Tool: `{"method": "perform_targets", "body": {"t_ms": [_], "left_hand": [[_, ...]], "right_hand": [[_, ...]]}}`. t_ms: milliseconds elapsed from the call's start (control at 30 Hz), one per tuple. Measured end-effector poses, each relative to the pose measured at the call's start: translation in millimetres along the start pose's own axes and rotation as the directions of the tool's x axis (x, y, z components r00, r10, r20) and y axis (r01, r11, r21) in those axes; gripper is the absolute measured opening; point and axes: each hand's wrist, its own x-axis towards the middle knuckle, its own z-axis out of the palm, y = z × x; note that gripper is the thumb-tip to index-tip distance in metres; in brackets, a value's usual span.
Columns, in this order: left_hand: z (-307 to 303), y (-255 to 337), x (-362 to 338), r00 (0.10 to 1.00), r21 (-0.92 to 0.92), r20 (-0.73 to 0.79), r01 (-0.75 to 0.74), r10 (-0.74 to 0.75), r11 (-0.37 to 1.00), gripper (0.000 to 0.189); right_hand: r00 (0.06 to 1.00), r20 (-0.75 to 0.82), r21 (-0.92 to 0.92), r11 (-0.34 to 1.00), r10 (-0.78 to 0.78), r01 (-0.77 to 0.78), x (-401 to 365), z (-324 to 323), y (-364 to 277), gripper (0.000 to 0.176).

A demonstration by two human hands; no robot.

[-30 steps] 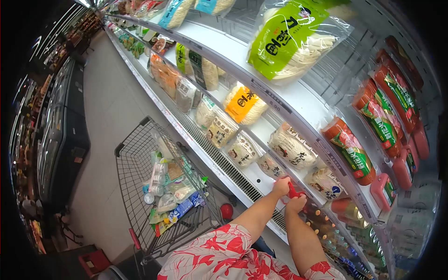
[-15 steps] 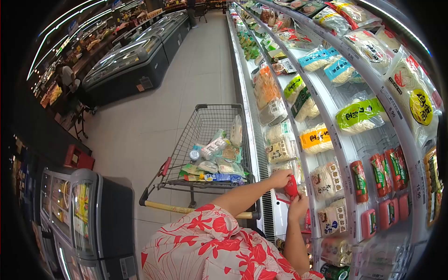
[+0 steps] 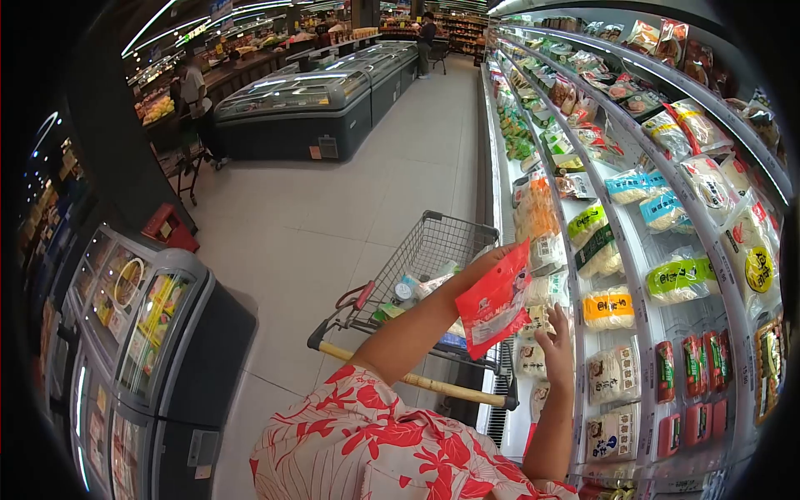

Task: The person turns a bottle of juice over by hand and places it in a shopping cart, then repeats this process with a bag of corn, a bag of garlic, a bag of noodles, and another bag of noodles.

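Red bag (image 3: 493, 307) hangs near the cart (image 3: 432, 217), apparently gripped at its edge by the left hand's mostly hidden fingers; one hand seems enough, leaving the right hand (image 3: 557, 346) empty, fingers open.

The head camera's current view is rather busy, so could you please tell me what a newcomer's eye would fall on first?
Probably the bright red packet, held up by the left hand in front of the shopping cart. Next might come the red-and-white floral shirt at bottom centre, then the lime-green noodle pack on the right.
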Motion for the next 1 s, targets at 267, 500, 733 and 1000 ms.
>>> {"method": "perform_targets", "body": {"t_ms": [267,500,733,1000], "left_hand": [[-93,0,-91,0.996,-0.082,0.079,0.035,-0.028,0.996,0.030],[-157,23,-158,0.990,-0.137,-0.081,0.107,-0.119,0.985,0.036],[-165,20,-180,0.968,-0.347,-0.149,0.140,-0.202,0.928,0.051],[-186,-19,-193,0.941,0.023,-0.300,0.174,-0.160,0.984,0.051]], "right_hand": [[0.777,0.618,0.341,0.851,0.118,-0.400,11,135,31,0.049],[0.829,0.544,0.590,0.642,0.132,-0.489,10,213,68,0.032],[0.930,0.303,0.780,0.506,0.209,-0.368,20,214,92,0.031],[0.943,0.178,0.671,0.666,0.282,-0.326,20,215,109,0.027]]}}
